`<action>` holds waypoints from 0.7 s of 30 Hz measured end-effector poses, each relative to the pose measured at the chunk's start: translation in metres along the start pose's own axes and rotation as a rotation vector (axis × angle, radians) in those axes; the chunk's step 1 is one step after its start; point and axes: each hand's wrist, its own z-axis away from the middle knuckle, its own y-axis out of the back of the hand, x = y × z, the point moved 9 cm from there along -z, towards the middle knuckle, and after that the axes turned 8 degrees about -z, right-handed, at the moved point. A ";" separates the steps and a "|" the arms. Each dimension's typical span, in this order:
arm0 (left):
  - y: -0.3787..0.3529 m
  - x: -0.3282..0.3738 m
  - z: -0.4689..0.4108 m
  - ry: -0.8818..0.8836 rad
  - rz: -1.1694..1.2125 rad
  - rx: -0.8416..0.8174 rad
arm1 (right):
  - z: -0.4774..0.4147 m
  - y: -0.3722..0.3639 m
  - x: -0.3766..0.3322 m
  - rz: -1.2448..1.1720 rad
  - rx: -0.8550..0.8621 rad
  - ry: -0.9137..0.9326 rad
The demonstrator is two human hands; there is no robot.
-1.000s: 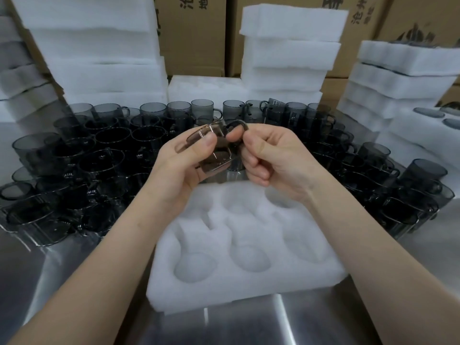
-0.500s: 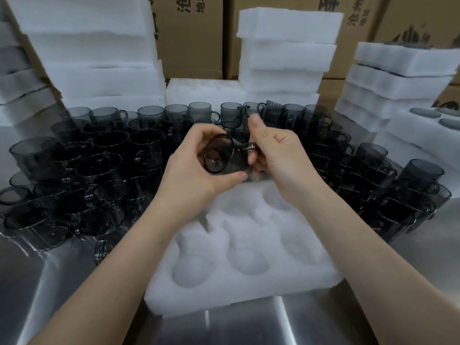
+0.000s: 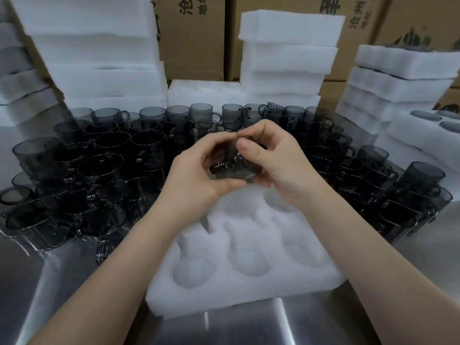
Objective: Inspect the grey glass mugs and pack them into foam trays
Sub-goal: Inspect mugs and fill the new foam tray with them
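Smoky grey mugs (image 3: 104,158), white foam tray (image 3: 249,290), brown cartons (image 3: 191,46), silver table (image 3: 249,327).

Glossy smoked-glass mugs (image 3: 146,148), matt white foam tray (image 3: 249,292), brushed steel table (image 3: 249,324)

A smoky grey transparent glass mug (image 3: 234,170) is gripped between the left hand (image 3: 196,178) and the right hand (image 3: 276,160), above the far end of a white moulded foam tray (image 3: 249,300). Its pose is blurred and mostly hidden. The tray lies flat on the steel surface (image 3: 249,327), its round pockets facing up. Many more grey handled glass mugs (image 3: 107,165) stand upright, crowded behind and beside the tray.
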 end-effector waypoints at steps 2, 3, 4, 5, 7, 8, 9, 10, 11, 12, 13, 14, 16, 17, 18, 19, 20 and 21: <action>0.000 0.002 0.001 -0.006 -0.054 -0.006 | 0.000 0.002 0.003 -0.044 0.051 -0.027; -0.001 0.003 0.001 -0.008 -0.046 -0.006 | 0.000 0.004 0.005 -0.086 0.072 -0.058; 0.000 0.004 0.001 -0.009 -0.021 -0.002 | 0.000 0.004 0.007 -0.135 0.083 -0.092; 0.001 0.004 0.001 -0.005 0.016 0.009 | 0.000 0.004 0.010 -0.185 0.073 -0.126; 0.006 0.002 0.001 0.010 0.081 0.056 | 0.000 -0.003 0.013 -0.303 -0.028 -0.184; 0.008 0.001 0.001 0.018 0.100 0.078 | 0.001 -0.008 0.013 -0.360 -0.102 -0.203; 0.010 -0.001 0.001 0.030 0.119 0.092 | 0.002 -0.013 0.012 -0.398 -0.170 -0.215; 0.012 -0.002 0.001 0.044 0.142 0.096 | 0.003 -0.015 0.011 -0.415 -0.214 -0.220; 0.012 -0.004 0.002 0.056 0.159 0.094 | 0.003 -0.017 0.011 -0.409 -0.230 -0.221; 0.012 -0.005 0.002 0.063 0.164 0.090 | 0.002 -0.016 0.011 -0.387 -0.219 -0.216; 0.011 -0.005 0.002 0.067 0.159 0.084 | 0.001 -0.014 0.012 -0.346 -0.188 -0.208; 0.010 -0.005 0.002 0.067 0.142 0.074 | 0.000 -0.012 0.012 -0.282 -0.148 -0.191; 0.006 -0.002 0.002 0.055 0.065 0.051 | 0.000 -0.007 0.010 -0.104 -0.054 -0.128; 0.004 0.001 0.003 0.043 0.006 0.037 | 0.000 -0.004 0.008 -0.027 -0.004 -0.088; 0.002 0.003 0.003 0.028 -0.052 0.024 | 0.000 -0.001 0.004 0.029 0.042 -0.044; 0.001 0.004 0.003 0.019 -0.090 0.013 | 0.001 0.001 0.000 0.077 0.078 0.002; 0.000 0.003 0.002 0.020 -0.099 0.000 | 0.001 0.003 -0.003 0.129 0.106 0.040; -0.002 0.000 0.002 0.031 -0.083 -0.018 | 0.002 0.005 -0.006 0.177 0.131 0.066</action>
